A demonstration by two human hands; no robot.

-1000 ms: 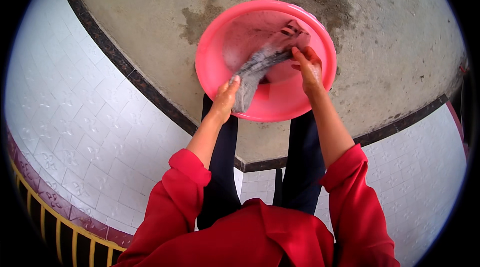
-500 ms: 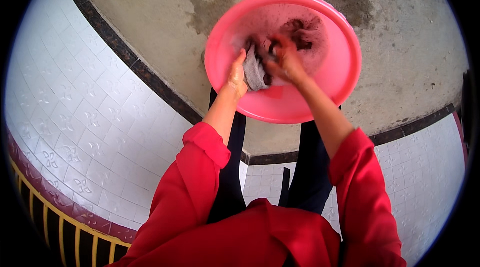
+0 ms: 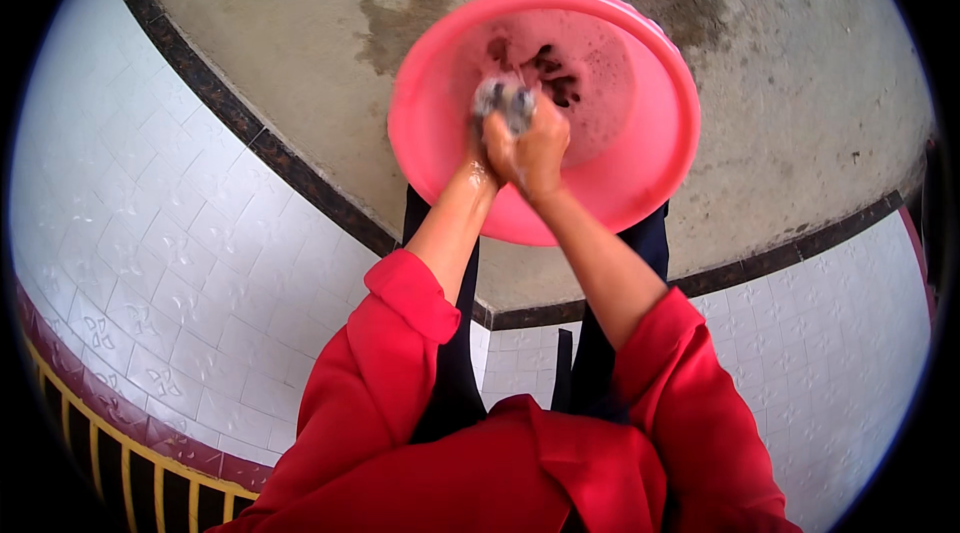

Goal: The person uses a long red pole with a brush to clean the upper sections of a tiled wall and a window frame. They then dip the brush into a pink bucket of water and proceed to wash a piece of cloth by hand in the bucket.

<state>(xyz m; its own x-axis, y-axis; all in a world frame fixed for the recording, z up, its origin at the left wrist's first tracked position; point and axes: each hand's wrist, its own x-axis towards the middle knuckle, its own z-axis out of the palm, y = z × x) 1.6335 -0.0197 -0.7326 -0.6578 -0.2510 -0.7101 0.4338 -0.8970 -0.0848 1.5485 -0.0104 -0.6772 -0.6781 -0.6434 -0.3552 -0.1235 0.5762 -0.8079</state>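
Observation:
A wad of wet grey cloth (image 3: 503,103), streaked with suds and dark patches, is bunched between my two hands over the pink basin (image 3: 680,123). My right hand (image 3: 537,145) is closed round it from the right, knuckles up. Pressed against its other side is my left hand (image 3: 480,148), its fingers mostly hidden behind the right hand and the cloth; its wrist glistens with water. Dark wet fabric (image 3: 565,90) pokes up through the foamy, pinkish water beyond my hands.
Beneath the basin, my dark trouser legs (image 3: 640,238) show on both sides. Concrete ground (image 3: 800,113) with damp patches lies beyond. A dark stone border (image 3: 300,178) edges white patterned tiles (image 3: 180,233); a yellow railing (image 3: 125,463) stands at lower left.
My hands were apart, the right one blurred over the water. Now they are together, with the grey cloth gathered up between them. The basin appears slightly farther left.

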